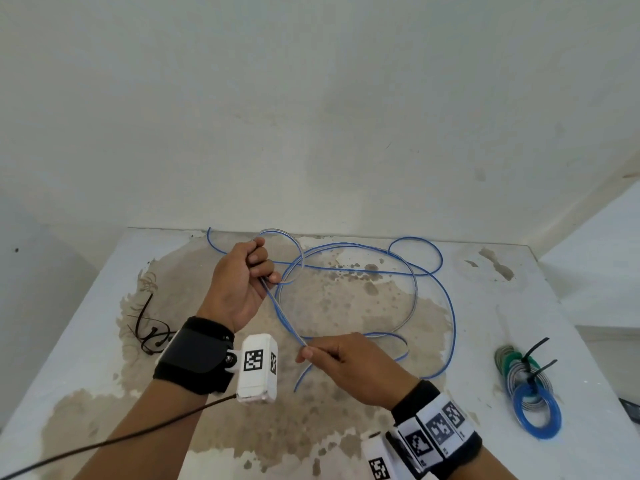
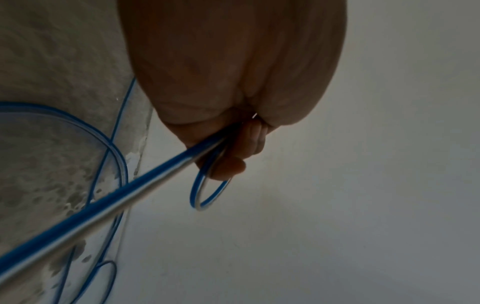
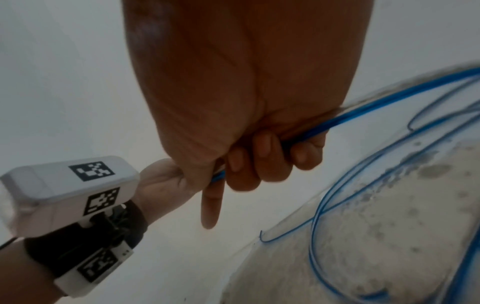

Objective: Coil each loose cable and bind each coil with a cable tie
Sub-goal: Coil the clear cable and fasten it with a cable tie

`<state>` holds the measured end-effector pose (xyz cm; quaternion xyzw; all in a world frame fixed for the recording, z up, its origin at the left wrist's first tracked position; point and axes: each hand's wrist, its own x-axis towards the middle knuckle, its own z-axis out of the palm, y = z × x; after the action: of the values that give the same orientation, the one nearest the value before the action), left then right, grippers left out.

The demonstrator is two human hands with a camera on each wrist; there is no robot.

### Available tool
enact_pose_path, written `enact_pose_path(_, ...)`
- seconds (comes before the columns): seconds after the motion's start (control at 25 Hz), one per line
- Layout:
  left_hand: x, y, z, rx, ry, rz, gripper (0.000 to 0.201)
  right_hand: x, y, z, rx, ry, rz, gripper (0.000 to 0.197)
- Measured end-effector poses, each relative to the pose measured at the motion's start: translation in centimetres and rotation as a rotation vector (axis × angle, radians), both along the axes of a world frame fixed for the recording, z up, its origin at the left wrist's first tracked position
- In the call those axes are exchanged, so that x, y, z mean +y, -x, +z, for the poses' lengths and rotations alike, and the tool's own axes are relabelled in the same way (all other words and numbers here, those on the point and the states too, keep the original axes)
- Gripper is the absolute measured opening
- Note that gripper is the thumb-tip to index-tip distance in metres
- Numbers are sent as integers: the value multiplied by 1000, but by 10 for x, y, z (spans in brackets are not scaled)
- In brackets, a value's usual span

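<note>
Blue-and-clear flat plastic cable (image 1: 349,268), sprawled in springy loops on the table (image 1: 485,323) beyond our hands, looks light, slick and resistant to tight bends, so our left hand (image 1: 239,289) clenches the small started loop while our right hand (image 1: 349,362) pinches the taut run.

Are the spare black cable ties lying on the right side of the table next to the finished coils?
No, the loose black cable ties lie on the table's left side, while the bound coils sit at the right.
</note>
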<state>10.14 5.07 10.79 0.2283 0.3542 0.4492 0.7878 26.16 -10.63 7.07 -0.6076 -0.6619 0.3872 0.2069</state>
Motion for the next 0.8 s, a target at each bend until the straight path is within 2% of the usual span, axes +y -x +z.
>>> enact_pose_path(0.08,1,2,-1,-6,-14,31,23,1,-9,-4,-170,-36,0,39)
enact_pose_path(0.16,2,1,2,-35,-37,78,23,-3,-12,-8,-314,-230,-192,41)
enact_pose_path(0.24,2,-1,7,-94,-57,128,24,-15,-3,3,-208,-497,-412,30)
enact_pose_path(0.28,1,-3,10,-122,-60,139,24,-18,2,8,-119,-511,-438,35)
enact_pose_path(0.32,0,-6,12,-145,-60,138,23,-18,9,15,-14,-387,-422,47)
enact_pose_path(0.36,-3,-9,14,-163,-52,120,23,-16,17,21,106,-160,-382,52)
enact_pose_path(0.4,-7,-14,15,-170,-37,84,23,-11,22,25,285,44,-420,48)
enact_pose_path(0.48,-18,-21,15,-130,-16,-15,23,4,22,28,816,240,-705,37)
enact_pose_path(0.52,-24,-23,14,-87,-9,-70,22,12,18,32,1018,241,-854,36)
enact_pose_path(0.56,-30,-24,14,-37,-3,-127,22,19,13,34,1123,210,-959,35)
enact_pose_path(0.6,-35,-25,12,11,4,-181,22,25,8,36,1126,181,-1011,34)
enact_pose_path(0.64,-38,-27,11,50,11,-228,22,29,3,38,1041,152,-1013,34)
enact_pose_path(0.72,-41,-29,10,113,24,-287,23,33,-6,42,766,90,-915,33)
enact_pose_path(0.8,-41,-29,11,184,11,-332,24,31,-15,47,576,41,-754,28)
